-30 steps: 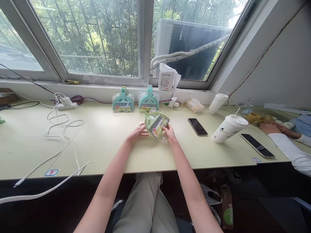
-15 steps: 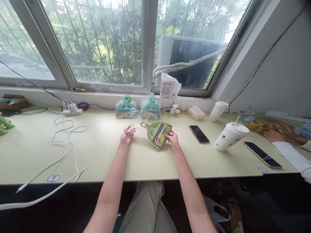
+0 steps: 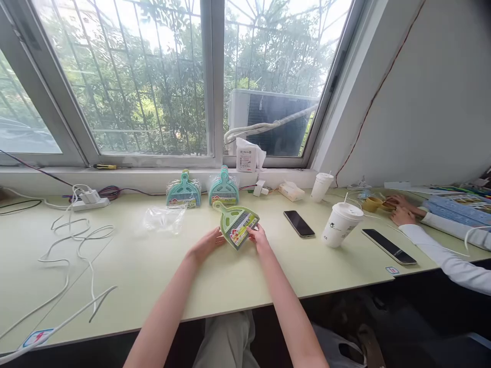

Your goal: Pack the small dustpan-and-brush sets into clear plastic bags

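Left of the phone (image 3: pixel 299 223), the right hand (image 3: pixel 258 238) pinches the green dustpan (image 3: pixel 233 221) between its fingers, unwrapping looks done, and moving it seems to need steadiness, though whether the left hand (image 3: pixel 207 245), fingers bent, grips it too cannot be told.

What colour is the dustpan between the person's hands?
Light green; the dustpan shows best in the head view.
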The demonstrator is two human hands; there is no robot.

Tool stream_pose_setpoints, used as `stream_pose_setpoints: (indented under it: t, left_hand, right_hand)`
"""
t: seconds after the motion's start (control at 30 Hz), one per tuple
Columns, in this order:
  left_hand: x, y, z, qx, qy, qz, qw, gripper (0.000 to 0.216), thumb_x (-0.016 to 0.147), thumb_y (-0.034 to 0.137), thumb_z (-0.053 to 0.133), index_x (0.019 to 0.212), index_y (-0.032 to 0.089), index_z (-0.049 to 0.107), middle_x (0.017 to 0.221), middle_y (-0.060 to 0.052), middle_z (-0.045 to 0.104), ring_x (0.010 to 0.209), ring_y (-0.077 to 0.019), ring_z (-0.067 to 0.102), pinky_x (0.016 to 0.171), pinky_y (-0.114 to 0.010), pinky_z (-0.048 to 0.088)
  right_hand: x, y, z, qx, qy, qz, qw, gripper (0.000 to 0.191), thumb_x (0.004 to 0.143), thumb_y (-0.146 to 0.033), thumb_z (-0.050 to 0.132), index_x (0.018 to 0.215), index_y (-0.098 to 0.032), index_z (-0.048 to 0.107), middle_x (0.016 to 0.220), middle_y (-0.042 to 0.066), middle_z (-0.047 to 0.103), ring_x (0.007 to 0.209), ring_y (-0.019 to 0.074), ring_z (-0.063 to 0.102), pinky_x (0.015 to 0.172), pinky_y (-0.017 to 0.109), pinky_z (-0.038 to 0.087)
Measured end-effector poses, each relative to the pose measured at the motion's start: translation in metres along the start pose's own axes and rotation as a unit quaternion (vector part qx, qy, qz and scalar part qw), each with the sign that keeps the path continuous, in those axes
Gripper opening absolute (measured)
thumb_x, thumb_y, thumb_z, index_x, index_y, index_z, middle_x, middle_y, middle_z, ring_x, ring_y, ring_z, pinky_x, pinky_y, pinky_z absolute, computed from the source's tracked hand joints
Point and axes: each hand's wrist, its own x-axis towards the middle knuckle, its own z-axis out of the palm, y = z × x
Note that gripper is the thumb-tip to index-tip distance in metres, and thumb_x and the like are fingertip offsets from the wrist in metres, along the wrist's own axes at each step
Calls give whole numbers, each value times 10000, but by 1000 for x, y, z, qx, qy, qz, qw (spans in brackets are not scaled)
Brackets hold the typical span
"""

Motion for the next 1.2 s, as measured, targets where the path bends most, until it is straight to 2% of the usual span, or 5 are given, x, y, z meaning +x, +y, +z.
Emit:
stream_pose_setpoints:
  t: [0.37, 0.63, 0.8, 0.93, 1.2]
  left_hand:
    - [-2, 19, -28, 41, 183, -7, 982, 343, 807, 376, 612, 1053, 139, 580, 899, -91, 692, 736, -184, 661, 639, -280, 514]
    - [-7, 21, -16, 56, 149, -28, 987, 432, 747, 488, 619, 1019, 153, 632, 857, -67, 686, 706, -180, 628, 604, -260, 456]
    - [0, 7, 4, 135, 154, -48, 978, 417, 699, 511, 630, 883, 137, 632, 804, -70, 668, 681, -187, 600, 588, -263, 411]
    - [1, 0, 25, 197, 129, -2, 972, 430, 748, 527, 560, 928, 144, 641, 893, -63, 681, 796, -209, 600, 677, -285, 426]
    - [-11, 20, 31, 265, 67, 82, 959, 473, 823, 520, 468, 1085, 179, 664, 1118, -62, 670, 1114, -262, 549, 977, -369, 393]
  right_hand:
    - [9, -1, -8, -67, -27, 22, 997, 422, 917, -453, 420, 695, -137, 591, 451, 4, 590, 243, 23, 208, 284, 179, 163]
    - [6, -8, -13, -43, -18, -73, 996, 399, 938, -482, 295, 1058, -233, 583, 1143, 79, 661, 703, 148, 658, 558, 270, 513]
    - [-21, 1, 19, -388, 81, -338, 854, 448, 951, -447, 275, 853, -203, 638, 1016, 84, 643, 922, 201, 589, 733, 297, 453]
    - [-35, 4, 28, -539, -7, -403, 739, 369, 963, -366, 340, 846, -213, 655, 896, 57, 658, 891, 184, 561, 734, 274, 387]
    - [-30, 6, 39, -539, 39, -414, 733, 453, 962, -262, 298, 625, -189, 592, 651, -4, 629, 650, 110, 576, 665, 211, 414]
